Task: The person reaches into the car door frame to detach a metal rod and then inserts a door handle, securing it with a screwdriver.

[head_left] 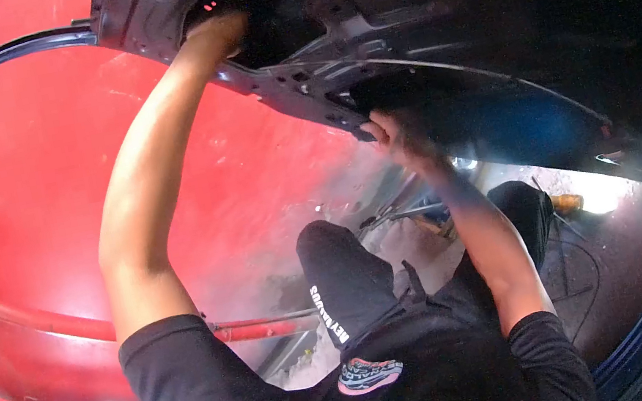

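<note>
A dark metal car panel (317, 81) with holes and ribs hangs overhead, across the top of the view. My left hand (223, 33) reaches up into a black opening in it; its fingers are hidden inside the cavity. My right hand (400, 139) is lower and to the right, with its fingers curled around the panel's lower edge next to a black curved liner (495, 118). Both arms are bare, with black short sleeves.
A red car body (22, 210) fills the left side, with a red bar (258, 330) low beside it. My legs in black trousers (348, 281) stretch over a dusty concrete floor (597, 255). Metal tools (400, 212) and cables lie there. A bright light patch (600, 198) glares at the right.
</note>
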{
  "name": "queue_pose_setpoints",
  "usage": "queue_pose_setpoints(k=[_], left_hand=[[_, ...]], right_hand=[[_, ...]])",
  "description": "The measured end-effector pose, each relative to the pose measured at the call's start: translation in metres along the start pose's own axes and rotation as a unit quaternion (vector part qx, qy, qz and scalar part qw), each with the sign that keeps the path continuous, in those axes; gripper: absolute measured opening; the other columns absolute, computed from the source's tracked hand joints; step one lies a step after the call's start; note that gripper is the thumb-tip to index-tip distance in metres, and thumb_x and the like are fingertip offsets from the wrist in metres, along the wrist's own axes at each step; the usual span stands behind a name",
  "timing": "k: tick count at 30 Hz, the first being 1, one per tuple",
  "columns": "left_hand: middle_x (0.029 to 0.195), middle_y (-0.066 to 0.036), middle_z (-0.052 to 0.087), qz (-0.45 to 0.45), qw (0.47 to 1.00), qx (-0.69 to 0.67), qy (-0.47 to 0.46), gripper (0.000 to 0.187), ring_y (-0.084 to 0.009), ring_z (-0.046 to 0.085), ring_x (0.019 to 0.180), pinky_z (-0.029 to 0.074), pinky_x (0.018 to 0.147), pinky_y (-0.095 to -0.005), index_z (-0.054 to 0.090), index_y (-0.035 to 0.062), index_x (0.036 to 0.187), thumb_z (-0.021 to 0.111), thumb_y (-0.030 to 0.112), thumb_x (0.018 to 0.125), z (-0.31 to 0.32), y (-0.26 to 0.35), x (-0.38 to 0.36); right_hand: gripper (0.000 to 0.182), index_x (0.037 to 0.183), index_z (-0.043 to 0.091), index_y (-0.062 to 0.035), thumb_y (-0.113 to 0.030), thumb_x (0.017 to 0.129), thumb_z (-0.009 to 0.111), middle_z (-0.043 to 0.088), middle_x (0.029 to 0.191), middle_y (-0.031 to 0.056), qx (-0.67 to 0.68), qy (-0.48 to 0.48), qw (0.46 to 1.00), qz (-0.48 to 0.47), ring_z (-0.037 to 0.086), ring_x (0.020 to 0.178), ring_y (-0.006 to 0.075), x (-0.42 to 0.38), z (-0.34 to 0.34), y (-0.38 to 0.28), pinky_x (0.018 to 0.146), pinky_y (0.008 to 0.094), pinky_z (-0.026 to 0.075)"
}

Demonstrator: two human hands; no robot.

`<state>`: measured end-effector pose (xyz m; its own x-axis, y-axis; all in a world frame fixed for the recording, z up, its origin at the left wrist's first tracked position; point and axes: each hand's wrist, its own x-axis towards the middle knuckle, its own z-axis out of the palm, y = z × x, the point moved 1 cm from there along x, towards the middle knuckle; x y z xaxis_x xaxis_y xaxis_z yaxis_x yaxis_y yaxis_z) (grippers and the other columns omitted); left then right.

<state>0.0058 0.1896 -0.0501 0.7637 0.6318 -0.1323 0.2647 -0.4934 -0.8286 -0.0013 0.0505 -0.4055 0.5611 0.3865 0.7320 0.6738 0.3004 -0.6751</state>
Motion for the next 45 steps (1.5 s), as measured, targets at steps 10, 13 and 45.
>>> queue_pose_setpoints(k=[10, 13, 45], left_hand=[[0.144, -0.014, 0.061, -0.042, 0.999, -0.027, -0.013, 0.047, -0.0353, 0.061, 0.131, 0.052, 0.102, -0.058, 0.06, 0.0155, 0.139, 0.06, 0.006, 0.093, 0.01, 0.005, 0.005], [0.144, -0.014, 0.062, -0.064, 0.997, -0.036, 0.014, 0.046, -0.0346, 0.061, 0.131, 0.053, 0.101, -0.0573, 0.062, 0.0167, 0.137, 0.063, 0.008, 0.093, 0.017, 0.008, 0.01], [0.116, -0.02, 0.072, -0.032, 0.996, -0.003, 0.086, 0.032, -0.0378, 0.071, 0.11, 0.058, 0.089, -0.0499, 0.066, 0.0072, 0.116, 0.071, 0.012, 0.085, 0.042, 0.013, 0.01]], right_hand=[[0.029, 0.079, 0.06, -0.0043, -0.026, 0.095, 0.069, 0.063, 0.076, 0.0206, -0.003, -0.048, 0.998, 0.047, 0.065, 0.072, 0.0412, -0.002, 0.008, 0.01, 0.061, 0.0485, 0.047], [0.029, 0.078, 0.059, -0.0034, -0.025, 0.095, 0.069, 0.063, 0.075, 0.0207, -0.005, -0.066, 0.995, 0.073, 0.065, 0.07, 0.0416, -0.001, 0.004, 0.007, 0.061, 0.0486, 0.047], [0.025, 0.08, 0.066, -0.0057, -0.025, 0.096, 0.068, 0.062, 0.072, 0.0179, 0.051, -0.052, 0.991, 0.111, 0.064, 0.068, 0.0381, -0.017, 0.001, -0.002, 0.063, 0.0485, 0.047]])
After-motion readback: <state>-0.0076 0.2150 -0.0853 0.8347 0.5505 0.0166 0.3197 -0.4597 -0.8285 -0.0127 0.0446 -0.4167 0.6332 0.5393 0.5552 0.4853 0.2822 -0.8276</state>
